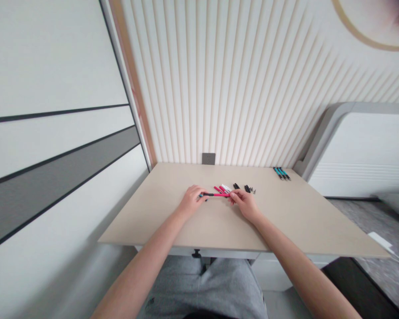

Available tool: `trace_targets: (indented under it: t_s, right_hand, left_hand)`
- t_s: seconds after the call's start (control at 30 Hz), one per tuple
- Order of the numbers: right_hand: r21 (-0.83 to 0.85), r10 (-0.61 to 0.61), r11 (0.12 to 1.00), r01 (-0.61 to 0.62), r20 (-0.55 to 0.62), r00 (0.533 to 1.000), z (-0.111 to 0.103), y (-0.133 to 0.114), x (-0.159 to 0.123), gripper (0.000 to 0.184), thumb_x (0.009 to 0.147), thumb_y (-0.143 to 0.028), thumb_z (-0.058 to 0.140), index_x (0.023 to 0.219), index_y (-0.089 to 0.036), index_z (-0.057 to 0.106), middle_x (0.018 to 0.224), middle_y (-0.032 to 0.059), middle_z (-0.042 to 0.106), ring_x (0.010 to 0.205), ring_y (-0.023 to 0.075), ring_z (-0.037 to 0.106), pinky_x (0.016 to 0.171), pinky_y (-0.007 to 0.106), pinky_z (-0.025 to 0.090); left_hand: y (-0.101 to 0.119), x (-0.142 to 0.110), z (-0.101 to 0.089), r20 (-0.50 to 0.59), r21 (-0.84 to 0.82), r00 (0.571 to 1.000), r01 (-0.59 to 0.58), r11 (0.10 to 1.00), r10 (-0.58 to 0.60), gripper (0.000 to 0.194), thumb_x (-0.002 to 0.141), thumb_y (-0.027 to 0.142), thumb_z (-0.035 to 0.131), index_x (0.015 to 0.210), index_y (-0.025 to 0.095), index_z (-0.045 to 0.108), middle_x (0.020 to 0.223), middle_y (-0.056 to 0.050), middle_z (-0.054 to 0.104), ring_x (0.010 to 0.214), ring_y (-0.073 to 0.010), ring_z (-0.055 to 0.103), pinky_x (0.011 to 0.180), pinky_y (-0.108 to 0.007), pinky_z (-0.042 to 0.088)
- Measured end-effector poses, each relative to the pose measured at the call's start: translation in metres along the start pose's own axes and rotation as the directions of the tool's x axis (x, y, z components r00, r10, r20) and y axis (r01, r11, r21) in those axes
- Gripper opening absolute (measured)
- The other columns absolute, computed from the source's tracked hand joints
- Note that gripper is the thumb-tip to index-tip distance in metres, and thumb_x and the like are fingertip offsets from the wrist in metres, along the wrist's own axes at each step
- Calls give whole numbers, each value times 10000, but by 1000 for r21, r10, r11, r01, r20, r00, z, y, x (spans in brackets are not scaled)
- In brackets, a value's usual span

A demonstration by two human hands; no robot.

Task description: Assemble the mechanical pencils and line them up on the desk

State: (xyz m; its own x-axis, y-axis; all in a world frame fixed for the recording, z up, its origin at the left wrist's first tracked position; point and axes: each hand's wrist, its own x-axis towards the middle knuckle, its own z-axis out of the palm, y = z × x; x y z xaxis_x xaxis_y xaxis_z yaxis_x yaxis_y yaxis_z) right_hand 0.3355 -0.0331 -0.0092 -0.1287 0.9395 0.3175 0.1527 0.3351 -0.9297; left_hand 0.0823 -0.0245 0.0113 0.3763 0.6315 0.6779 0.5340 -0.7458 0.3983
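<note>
Both hands meet over the middle of the desk on one slim pen (pixel 219 195), pink toward the right and black toward the left. The fingers of my left hand (pixel 193 199) are closed round its black end, where a bit of blue shows. My right hand (pixel 242 203) pinches the pink end between thumb and fingers. Just behind lie pink pen parts (pixel 217 189) and white pen parts (pixel 225 188), partly hidden by the right hand. Black pen parts (pixel 236 186) and more black pieces (pixel 248 189) lie farther right, beside small metallic tips (pixel 253 191).
Three blue-and-black pens (pixel 282 173) lie in a row at the desk's back right. The beige desk (pixel 146 221) stands against a ribbed wall with a dark socket (pixel 209 158). A white cabinet (pixel 63 177) borders the left, a padded headboard (pixel 362 150) the right.
</note>
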Motion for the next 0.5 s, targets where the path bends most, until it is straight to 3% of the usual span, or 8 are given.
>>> trace_targets:
  t_s: [0.5]
  right_hand:
    - [-132,-50,990,53,26,998,-3,-3,-2,311,819,-458,635,977,-193,673,740,32,660,650,165,566,627,299,437]
  left_hand:
    - [-5,-1,4,44,55,996,78,995,-80,75,855,254,645,887,188,629,806,-20,659,783,-172,599,750,-301,450]
